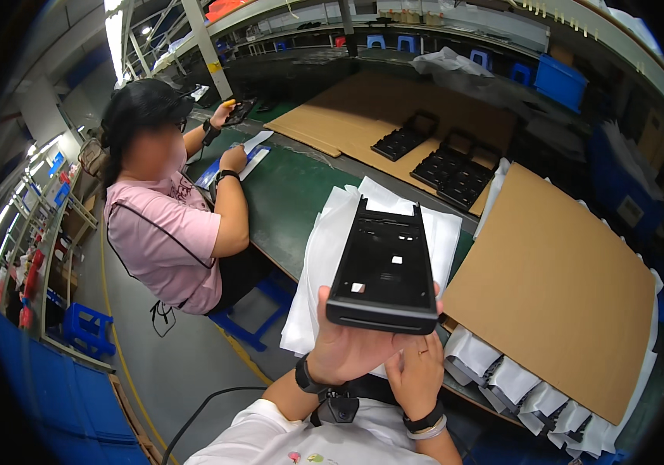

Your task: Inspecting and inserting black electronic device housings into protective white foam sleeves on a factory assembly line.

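Note:
A long black plastic housing is tilted up in front of me, its open frame side with cutouts facing me. My left hand grips its near end from below, thumb on the left edge and fingertips showing at the right edge. Just under that end is my right hand, a ring on one finger. Its fingers are bent and close together; their tips are hidden, so whether it touches the housing is unclear. White wrapping sheets lie beneath the housing on the green table.
To the right, a cardboard sheet covers several white-wrapped pieces. Several black housings lie on brown cardboard farther back. At left, a person in pink holds a dark part. A blue stool stands nearby.

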`<state>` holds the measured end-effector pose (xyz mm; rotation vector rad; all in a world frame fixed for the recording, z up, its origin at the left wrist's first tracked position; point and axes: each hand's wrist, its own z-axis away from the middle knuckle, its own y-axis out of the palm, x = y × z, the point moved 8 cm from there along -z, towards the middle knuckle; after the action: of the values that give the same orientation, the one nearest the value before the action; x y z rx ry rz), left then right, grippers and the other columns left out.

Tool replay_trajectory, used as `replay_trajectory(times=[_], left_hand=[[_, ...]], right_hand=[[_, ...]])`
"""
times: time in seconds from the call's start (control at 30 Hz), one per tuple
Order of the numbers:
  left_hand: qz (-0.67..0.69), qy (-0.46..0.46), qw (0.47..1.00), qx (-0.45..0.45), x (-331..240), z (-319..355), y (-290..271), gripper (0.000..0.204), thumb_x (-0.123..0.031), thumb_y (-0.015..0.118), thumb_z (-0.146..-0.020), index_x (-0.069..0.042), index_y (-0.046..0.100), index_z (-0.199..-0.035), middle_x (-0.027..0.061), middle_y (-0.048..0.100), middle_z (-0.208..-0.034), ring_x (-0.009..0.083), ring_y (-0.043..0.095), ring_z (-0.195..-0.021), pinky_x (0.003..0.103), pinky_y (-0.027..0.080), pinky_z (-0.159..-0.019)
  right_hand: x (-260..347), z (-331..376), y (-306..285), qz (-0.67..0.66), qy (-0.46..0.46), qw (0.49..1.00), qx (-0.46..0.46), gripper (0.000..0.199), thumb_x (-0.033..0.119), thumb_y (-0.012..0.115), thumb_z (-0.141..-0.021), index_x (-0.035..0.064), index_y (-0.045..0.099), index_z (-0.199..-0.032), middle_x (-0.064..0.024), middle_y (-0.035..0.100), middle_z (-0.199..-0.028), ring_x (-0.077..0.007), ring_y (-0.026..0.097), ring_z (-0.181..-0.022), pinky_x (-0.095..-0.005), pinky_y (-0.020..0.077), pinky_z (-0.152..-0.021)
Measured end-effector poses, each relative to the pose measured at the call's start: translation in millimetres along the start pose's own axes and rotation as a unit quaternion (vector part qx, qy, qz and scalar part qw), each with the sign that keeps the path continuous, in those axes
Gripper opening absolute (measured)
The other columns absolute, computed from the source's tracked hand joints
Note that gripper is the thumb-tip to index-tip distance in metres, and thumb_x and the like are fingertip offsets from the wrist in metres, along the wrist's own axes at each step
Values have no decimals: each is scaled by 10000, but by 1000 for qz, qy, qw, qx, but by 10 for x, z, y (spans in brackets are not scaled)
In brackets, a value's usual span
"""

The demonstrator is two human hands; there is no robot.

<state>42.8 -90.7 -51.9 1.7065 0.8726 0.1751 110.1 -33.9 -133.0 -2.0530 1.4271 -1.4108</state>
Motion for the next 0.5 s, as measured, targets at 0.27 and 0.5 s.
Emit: replay_trajectory(times=[0.27, 0.5], left_hand=[[-100, -29, 992, -69, 57, -28, 26, 978, -712, 518, -770, -115, 167, -1461, 269, 257, -1426, 388, 350, -1296, 490, 336, -1053], [-287, -51, 949, -120, -408, 348, -286, 884, -480, 670, -709, -47, 314, -1393, 182, 431, -1342, 346, 455, -1215, 515, 377, -1003]], right_hand=[[-59, 39, 63, -7, 15, 1000, 22, 367, 121, 556, -750, 7, 578, -1098, -130, 548, -1188, -322, 464, -1193, -486, 355, -1002], [-13, -10, 32, -55, 13, 998, 38, 401, 68, 523, -723, 73, 590, -1118, -149, 561, -1171, -331, 455, -1205, -472, 333, -1028]])
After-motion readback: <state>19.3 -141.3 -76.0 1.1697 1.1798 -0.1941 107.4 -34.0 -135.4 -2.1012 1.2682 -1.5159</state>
